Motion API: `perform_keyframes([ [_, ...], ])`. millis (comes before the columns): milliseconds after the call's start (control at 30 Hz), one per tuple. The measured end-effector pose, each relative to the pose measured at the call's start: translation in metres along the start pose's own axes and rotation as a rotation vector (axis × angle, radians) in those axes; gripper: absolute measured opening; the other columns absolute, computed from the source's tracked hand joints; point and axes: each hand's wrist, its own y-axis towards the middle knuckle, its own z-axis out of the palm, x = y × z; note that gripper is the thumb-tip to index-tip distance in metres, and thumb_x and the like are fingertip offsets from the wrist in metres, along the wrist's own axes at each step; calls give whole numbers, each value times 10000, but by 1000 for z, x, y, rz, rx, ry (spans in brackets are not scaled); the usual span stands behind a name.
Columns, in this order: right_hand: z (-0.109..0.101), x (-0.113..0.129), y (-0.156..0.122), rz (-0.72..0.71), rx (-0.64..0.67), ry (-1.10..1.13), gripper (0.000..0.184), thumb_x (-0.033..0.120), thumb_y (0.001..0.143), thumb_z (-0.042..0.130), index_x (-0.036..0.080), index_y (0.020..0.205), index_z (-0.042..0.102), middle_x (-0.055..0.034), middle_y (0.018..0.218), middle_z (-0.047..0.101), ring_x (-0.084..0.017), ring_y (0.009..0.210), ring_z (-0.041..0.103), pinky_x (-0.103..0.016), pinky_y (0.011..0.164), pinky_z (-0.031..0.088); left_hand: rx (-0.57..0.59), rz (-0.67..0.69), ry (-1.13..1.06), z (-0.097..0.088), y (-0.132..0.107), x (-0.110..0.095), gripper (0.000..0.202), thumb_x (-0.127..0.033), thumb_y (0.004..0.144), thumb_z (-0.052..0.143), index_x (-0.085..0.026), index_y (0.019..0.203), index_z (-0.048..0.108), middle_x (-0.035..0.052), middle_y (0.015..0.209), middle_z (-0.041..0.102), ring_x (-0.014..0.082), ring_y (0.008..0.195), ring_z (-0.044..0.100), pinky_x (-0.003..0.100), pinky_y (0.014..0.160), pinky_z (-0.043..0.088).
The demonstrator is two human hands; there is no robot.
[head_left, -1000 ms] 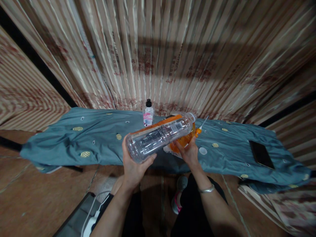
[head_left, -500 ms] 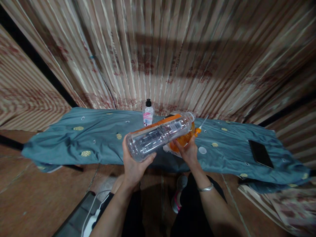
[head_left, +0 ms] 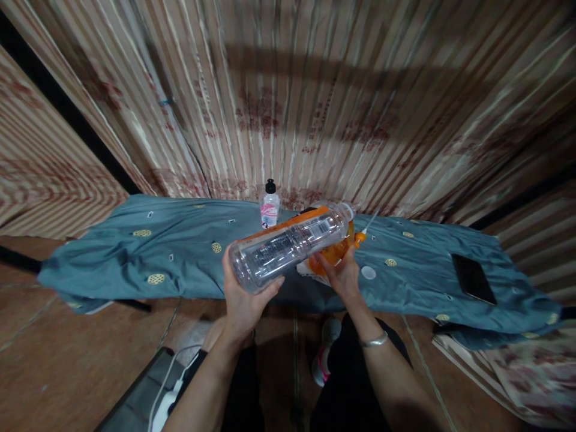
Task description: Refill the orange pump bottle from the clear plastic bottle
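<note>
My left hand (head_left: 243, 300) grips the base end of a large clear plastic bottle (head_left: 288, 245), which is tilted with its open neck pointing up and right. The neck hangs over an orange container (head_left: 335, 252) that my right hand (head_left: 342, 277) holds from the near side, fingers closed on it. A thin white straw or tube with an orange tip (head_left: 365, 231) sticks out to the right of the orange container. A small white bottle cap (head_left: 368, 272) lies on the blue-green cloth (head_left: 180, 264) just right of my right hand.
A small bottle with a black cap and pink label (head_left: 269, 207) stands at the back of the cloth. A dark phone (head_left: 471, 278) lies at the cloth's right end. Striped curtains (head_left: 315, 108) hang behind. A cable and white plug (head_left: 171, 396) lie on the floor by my legs.
Both hands and the bottle stay almost still; the view has shifted slightly, nothing taken or let go.
</note>
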Motion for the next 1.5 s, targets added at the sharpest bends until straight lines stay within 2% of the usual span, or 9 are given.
perform_keyframes([
  [233,2,-2,1,19,11,-5,872,617,770,754,108,1405,441,-230,1143,767,-431,1016,771,-545,870,605,11,1,9,0,0,-2,1036,-468,573,999,-227,1429,467,152,1338,696,322,1204,732,494,1075,580],
  [433,0,3,1,46,18,-16,887,615,771,758,101,1420,440,-213,1144,752,-397,1029,765,-502,890,600,-9,17,16,0,1,-4,1003,-457,558,1001,-213,1385,489,157,1305,707,319,1180,741,490,1064,587],
  [667,0,1,1,9,9,-1,832,672,770,745,145,1355,477,-177,1085,762,-391,943,761,-538,830,612,-16,21,39,0,1,-2,1025,-525,558,995,-223,1397,490,143,1297,697,315,1174,734,493,1063,579],
  [800,1,-1,1,-12,-21,1,812,689,782,743,160,1342,490,-190,1101,766,-391,944,764,-536,822,616,-18,24,29,0,1,-3,1008,-499,552,1004,-221,1381,503,142,1283,702,310,1158,740,481,1050,588],
  [1100,0,0,1,15,9,-17,918,743,769,716,122,1397,469,-205,1140,757,-413,1044,761,-505,871,603,-26,2,14,1,0,-3,994,-435,546,1004,-229,1378,501,136,1280,712,305,1147,750,488,1055,591],
  [1333,-1,0,1,-10,7,7,997,842,726,690,136,1393,464,-226,1191,755,-404,1029,769,-497,828,607,-31,-36,1,1,0,-7,1015,-389,528,1000,-207,1388,490,171,1312,695,347,1192,733,526,1093,564],
  [1500,1,-4,2,-41,5,-4,938,808,764,662,144,1396,461,-219,1189,759,-391,1012,777,-504,845,607,-24,-25,14,1,1,-7,969,-413,531,995,-214,1338,497,150,1273,718,318,1153,750,485,1057,584],
])
